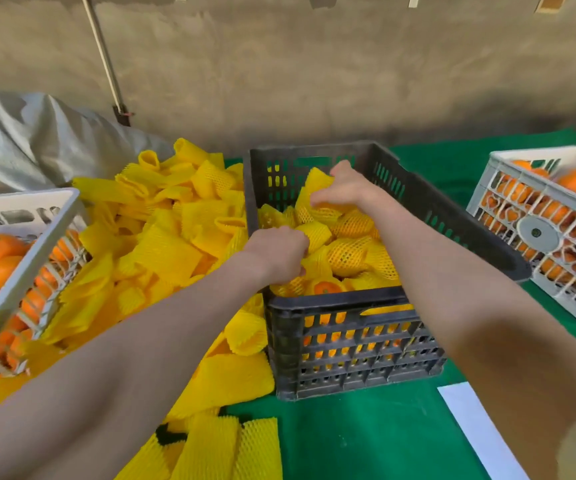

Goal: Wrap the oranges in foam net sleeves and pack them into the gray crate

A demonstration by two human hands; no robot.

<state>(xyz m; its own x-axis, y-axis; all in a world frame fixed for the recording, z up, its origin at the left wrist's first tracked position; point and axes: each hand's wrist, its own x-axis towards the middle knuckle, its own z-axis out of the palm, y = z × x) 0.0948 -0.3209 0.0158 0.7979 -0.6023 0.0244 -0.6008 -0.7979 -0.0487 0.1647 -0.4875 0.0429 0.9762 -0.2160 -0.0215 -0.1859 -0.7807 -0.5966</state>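
The dark gray crate point(335, 299) stands in the middle of the green table, holding several oranges wrapped in yellow foam net sleeves point(348, 258). Both my hands are inside it. My right hand point(343, 185) grips a sleeved orange point(314, 202) near the crate's far side, its sleeve end sticking up. My left hand point(276, 252) is curled around another sleeved orange point(316, 233) near the left wall. One orange point(326, 287) at the front shows bare through its sleeve end.
A heap of loose yellow foam sleeves point(162, 244) lies left of the crate and spills toward me. A white crate of bare oranges point(13, 265) stands at the left, another white crate point(549, 220) at the right. A white paper point(476, 427) lies front right.
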